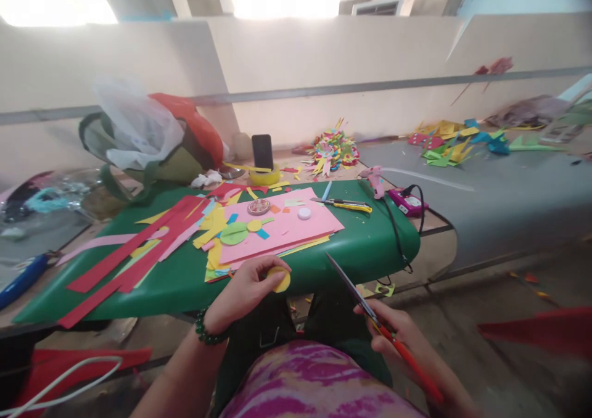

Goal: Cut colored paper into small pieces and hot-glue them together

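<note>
My left hand (pixel 243 291) pinches a small yellow paper circle (pixel 280 278) at the near edge of the green table (pixel 370 245). My right hand (pixel 393 331) grips red-handled scissors (pixel 370 310) over my lap, blades together and pointing up-left toward the table edge. Just beyond my left hand lies a pink paper sheet (pixel 287 224) with a green circle (pixel 234 233), a small yellow circle (pixel 254 225), a tape roll (pixel 258 206) and a white cap (pixel 304 213) on it.
Red paper strips (pixel 134 254) and coloured scraps cover the table's left. A yellow utility knife (pixel 346 205), a pink glue gun (pixel 375 180), a phone (pixel 262 151) on a yellow tape roll and a bag (pixel 148 137) sit further back. Paper offcuts (pixel 453 140) litter the grey surface to the right.
</note>
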